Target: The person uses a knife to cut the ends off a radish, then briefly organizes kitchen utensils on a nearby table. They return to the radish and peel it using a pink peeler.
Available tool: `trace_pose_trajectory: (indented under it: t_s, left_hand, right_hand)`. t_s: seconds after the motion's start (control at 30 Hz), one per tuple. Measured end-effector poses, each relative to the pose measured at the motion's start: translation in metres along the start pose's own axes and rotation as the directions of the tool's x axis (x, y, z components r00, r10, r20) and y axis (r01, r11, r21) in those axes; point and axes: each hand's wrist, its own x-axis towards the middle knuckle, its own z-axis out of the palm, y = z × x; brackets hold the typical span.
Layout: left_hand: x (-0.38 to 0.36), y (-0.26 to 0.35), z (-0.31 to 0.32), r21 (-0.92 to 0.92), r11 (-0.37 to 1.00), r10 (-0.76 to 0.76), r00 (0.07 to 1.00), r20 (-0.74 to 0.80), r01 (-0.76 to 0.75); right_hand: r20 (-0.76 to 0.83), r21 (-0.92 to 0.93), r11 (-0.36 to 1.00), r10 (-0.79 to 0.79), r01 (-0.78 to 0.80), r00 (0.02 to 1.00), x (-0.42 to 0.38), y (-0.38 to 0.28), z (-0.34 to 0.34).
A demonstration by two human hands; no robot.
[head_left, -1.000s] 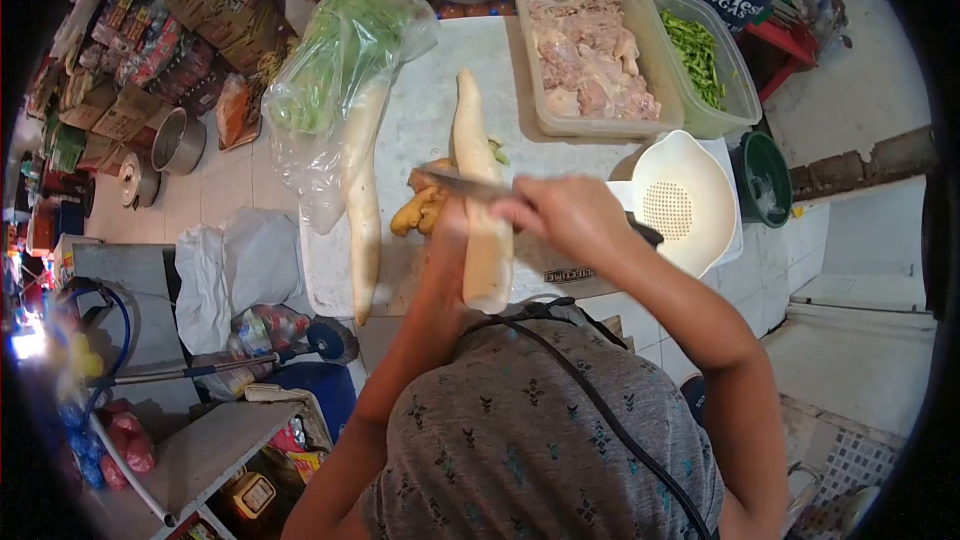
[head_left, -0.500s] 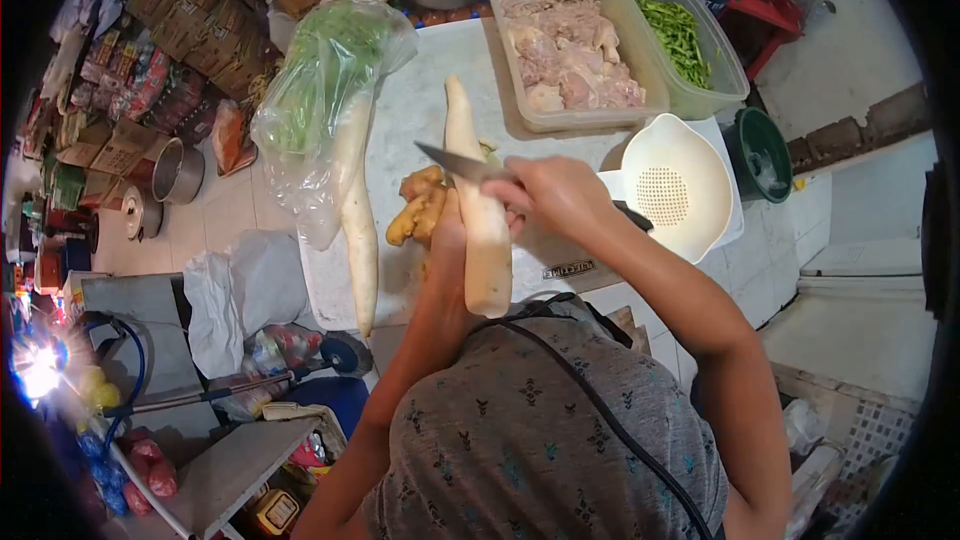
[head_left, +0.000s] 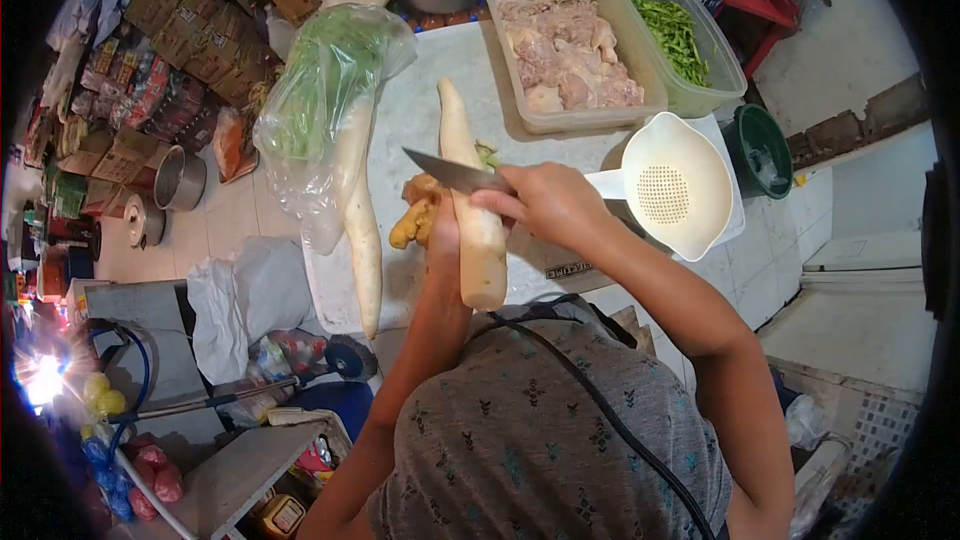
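Note:
A long white daikon radish lies lengthwise toward me, held up over the table. My left hand is closed around it from the left and below, its fingers mostly hidden by the radish. In my right hand is a knife, gripped by its handle, its blade lying across the upper side of the radish and pointing left. Below the blade the radish's near end looks duller than the whiter part above. Knobbly ginger sits on the table just left of my left hand.
On the white table are a second daikon, bagged greens, a tub of raw meat, a tub of chopped greens and a white strainer. A green bin stands right of the table.
The knife and my right hand have shifted slightly left and nearer to me along the radish. The radish in my left hand has moved a little to the left.

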Motion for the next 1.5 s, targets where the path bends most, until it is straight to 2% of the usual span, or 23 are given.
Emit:
trace_pose_trajectory:
  t_s: [0.03, 0.1, 0.13, 0.17, 0.33, 0.37, 0.4, 0.43, 0.5, 0.57, 0.63, 0.7, 0.77, 0.87, 0.93, 1.03, 1.17, 1.2, 1.3, 1.37, 1.43, 1.47, 1.5]
  left_hand:
    - [-0.002, 0.003, 0.003, 0.243, 0.970, 0.035, 0.993, -0.112, -0.007]
    - [-0.008, 0.007, 0.017, 0.654, 0.754, 0.183, 0.936, -0.301, 0.063]
    - [0.001, 0.002, 0.024, 0.282, 0.959, 0.176, 0.778, -0.603, 0.002]
    - [0.005, 0.005, 0.030, 0.168, 0.986, 0.114, 0.800, -0.589, -0.017]
    - [0.006, 0.005, -0.005, 0.223, 0.974, 0.044, 0.930, -0.365, 0.041]
    - [0.007, 0.005, -0.014, 0.092, 0.995, -0.061, 0.989, 0.131, 0.049]
    - [0.007, -0.001, 0.004, 0.070, 0.997, 0.024, 0.992, -0.126, -0.015]
    - [0.007, -0.007, 0.023, 0.067, 0.994, 0.105, 0.921, -0.376, -0.086]
    - [0.009, 0.004, 0.007, 0.331, 0.944, 0.169, 0.871, -0.461, -0.008]
    - [0.008, 0.006, 0.023, 0.100, 0.995, 0.069, 0.787, -0.613, -0.010]
    - [0.004, 0.002, 0.034, 0.055, 0.997, 0.073, 0.807, -0.587, -0.050]
    - [-0.004, 0.009, 0.010, 0.477, 0.878, 0.117, 0.946, -0.304, 0.045]
    - [0.002, 0.010, -0.018, 0.113, 0.993, -0.062, 0.984, 0.169, 0.043]
    - [-0.001, 0.008, -0.003, 0.212, 0.976, -0.017, 0.993, -0.115, 0.042]
    - [-0.007, 0.019, -0.001, 0.397, 0.915, -0.042, 0.995, -0.094, 0.076]
    - [-0.006, 0.013, 0.011, -0.001, 1.000, -0.006, 0.940, -0.342, 0.005]
    - [-0.007, 0.008, 0.040, 0.178, 0.984, 0.058, 0.942, -0.330, 0.001]
    - [-0.008, 0.011, 0.037, 0.113, 0.993, 0.002, 0.940, -0.341, 0.039]
    - [-0.009, 0.002, 0.048, 0.245, 0.965, 0.005, 0.928, -0.372, 0.093]
    - [-0.012, 0.003, 0.038, 0.197, 0.974, -0.029, 0.920, -0.392, 0.115]
    - [-0.014, 0.012, 0.009, 0.196, 0.974, -0.038, 0.939, -0.343, 0.111]
    - [-0.018, 0.019, -0.007, 0.202, 0.970, -0.114, 0.985, -0.128, 0.138]
    - [-0.022, 0.022, 0.016, 0.098, 0.984, -0.120, 0.955, -0.272, 0.152]
  right_hand:
    - [0.002, 0.022, 1.000, 0.021, -0.021, 1.000, 0.002, -0.001, 0.000]
    - [-0.005, -0.045, 0.998, -0.036, 0.036, 0.999, -0.017, -0.013, -0.004]
    - [0.014, -0.040, 0.998, -0.042, 0.042, 0.999, -0.030, -0.021, -0.007]
    - [0.034, -0.037, 0.998, -0.050, 0.051, 0.998, -0.039, -0.024, -0.007]
    - [-0.028, -0.117, 0.993, -0.020, 0.017, 0.999, -0.021, -0.002, -0.009]
    - [-0.029, -0.069, 0.998, 0.003, -0.005, 1.000, -0.012, 0.007, -0.007]
    - [-0.027, -0.020, 0.999, 0.024, -0.025, 0.999, -0.004, 0.019, 0.002]
    - [-0.023, 0.030, 0.999, 0.043, -0.042, 0.999, 0.001, 0.022, 0.005]
    - [-0.054, 0.042, 0.999, 0.021, -0.019, 0.998, -0.013, 0.007, 0.005]
    - [-0.030, 0.006, 0.999, -0.031, 0.031, 0.999, -0.032, -0.015, 0.000]
    - [0.007, 0.007, 1.000, 0.011, -0.011, 1.000, -0.032, -0.018, -0.003]
    - [-0.059, 0.021, 1.000, 0.001, 0.001, 0.998, -0.019, -0.008, -0.001]
    - [-0.030, 0.003, 1.000, 0.012, -0.012, 0.999, 0.006, 0.006, 0.000]
    - [-0.078, -0.049, 0.999, -0.023, 0.019, 0.997, 0.022, 0.016, 0.010]
    - [-0.042, -0.056, 0.996, -0.076, 0.074, 0.996, 0.006, 0.001, 0.008]
    - [0.075, -0.085, 0.987, -0.129, 0.135, 0.989, -0.021, -0.016, -0.003]
    - [0.050, -0.070, 0.986, -0.148, 0.151, 0.988, -0.018, -0.015, -0.007]
    - [0.017, -0.070, 0.987, -0.145, 0.145, 0.989, -0.009, -0.010, -0.006]
    - [-0.045, -0.025, 0.999, -0.048, 0.047, 0.998, 0.024, 0.016, 0.003]
    - [-0.053, -0.016, 1.000, -0.022, 0.022, 0.998, 0.035, 0.027, 0.011]
    - [0.019, -0.011, 0.998, -0.060, 0.061, 0.998, 0.024, 0.015, 0.009]
    - [0.076, -0.025, 0.995, -0.093, 0.095, 0.993, 0.012, 0.002, 0.001]
    - [0.136, -0.035, 0.991, -0.121, 0.127, 0.983, -0.001, -0.009, -0.005]
